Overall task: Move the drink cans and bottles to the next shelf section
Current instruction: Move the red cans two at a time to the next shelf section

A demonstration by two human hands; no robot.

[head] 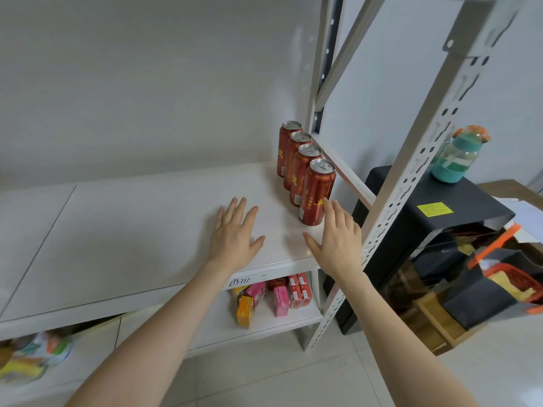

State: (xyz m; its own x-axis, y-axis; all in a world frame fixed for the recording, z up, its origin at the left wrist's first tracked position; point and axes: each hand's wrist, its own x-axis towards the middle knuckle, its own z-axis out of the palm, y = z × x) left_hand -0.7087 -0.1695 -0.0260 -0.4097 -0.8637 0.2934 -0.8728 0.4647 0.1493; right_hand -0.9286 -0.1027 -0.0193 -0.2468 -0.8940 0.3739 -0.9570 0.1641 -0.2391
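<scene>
Several tall red drink cans (305,171) stand in a row along the right end of the white shelf (147,236), running from the back wall toward the front. The nearest can (316,195) is just ahead of my right hand (338,239), whose straight fingertips reach its lower right side. My left hand (235,233) is spread flat over the shelf, left of the cans, holding nothing.
A perforated white upright (411,171) stands right of my right hand. Beyond it a black cabinet (435,218) carries a teal bottle (458,155). Small coloured cartons (273,298) sit on the lower shelf. A seam (41,245) divides the shelf top at left.
</scene>
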